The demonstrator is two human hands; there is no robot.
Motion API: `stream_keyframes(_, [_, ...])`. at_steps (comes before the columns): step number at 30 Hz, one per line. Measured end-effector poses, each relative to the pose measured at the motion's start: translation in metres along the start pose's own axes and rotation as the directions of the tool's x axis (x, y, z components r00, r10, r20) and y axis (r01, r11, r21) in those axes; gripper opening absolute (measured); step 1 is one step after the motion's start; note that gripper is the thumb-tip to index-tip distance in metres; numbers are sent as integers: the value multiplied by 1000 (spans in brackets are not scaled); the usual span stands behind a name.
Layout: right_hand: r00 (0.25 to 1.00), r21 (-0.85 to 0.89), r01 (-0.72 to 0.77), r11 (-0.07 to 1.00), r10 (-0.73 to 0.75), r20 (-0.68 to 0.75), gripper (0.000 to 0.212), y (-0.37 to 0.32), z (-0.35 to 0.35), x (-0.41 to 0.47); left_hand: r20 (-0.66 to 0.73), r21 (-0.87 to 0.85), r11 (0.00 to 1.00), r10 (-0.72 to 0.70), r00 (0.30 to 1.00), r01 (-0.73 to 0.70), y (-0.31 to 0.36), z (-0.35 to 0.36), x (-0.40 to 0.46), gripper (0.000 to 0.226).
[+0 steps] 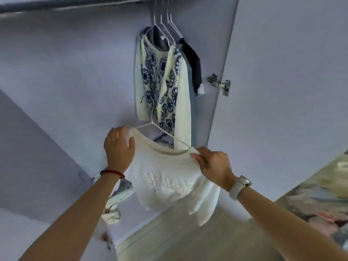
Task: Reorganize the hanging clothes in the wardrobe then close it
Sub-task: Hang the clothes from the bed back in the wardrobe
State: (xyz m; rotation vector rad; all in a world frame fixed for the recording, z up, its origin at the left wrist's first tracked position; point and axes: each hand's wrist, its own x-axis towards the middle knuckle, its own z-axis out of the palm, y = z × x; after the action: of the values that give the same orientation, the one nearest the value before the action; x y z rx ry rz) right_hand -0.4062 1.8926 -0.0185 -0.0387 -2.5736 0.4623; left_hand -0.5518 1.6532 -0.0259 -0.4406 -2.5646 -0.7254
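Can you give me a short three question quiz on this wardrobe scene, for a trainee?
1. True or false: the white T-shirt is already hanging from the rail.
2. Which hand pinches the T-shirt at its collar: left or right?
3. Multiple choice: the garment at the front of those on the rail is A) a white cardigan with blue flowers, B) a red coat, C) a striped shirt.

Key: 1. False, it is on a white hanger held below the rail. 2. Right; the left hand holds the shoulder. 3. A.

Home bedroom: wardrobe, hanging clothes.
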Motion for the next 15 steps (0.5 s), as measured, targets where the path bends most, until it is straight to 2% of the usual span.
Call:
stream_keyframes(5, [999,-18,39,999,-40,-22,47,-28,20,77,-162,72,996,62,985,-51,14,-37,29,44])
stream_keyframes(7, [1000,9,14,1000,-14,-15,40,-34,23,108,-235,117,990,106,966,-80,23,-51,46,45])
stream_keyframes(10, [998,116,-67,991,64,24,35,-38,27,155,-339,215,968,202,919,-134,39,-71,78,47])
stream_keyframes(15, [990,196,-133,972,140,-23,35,-32,23,234,-417,446,877,379,826,-178,78,-95,136,54])
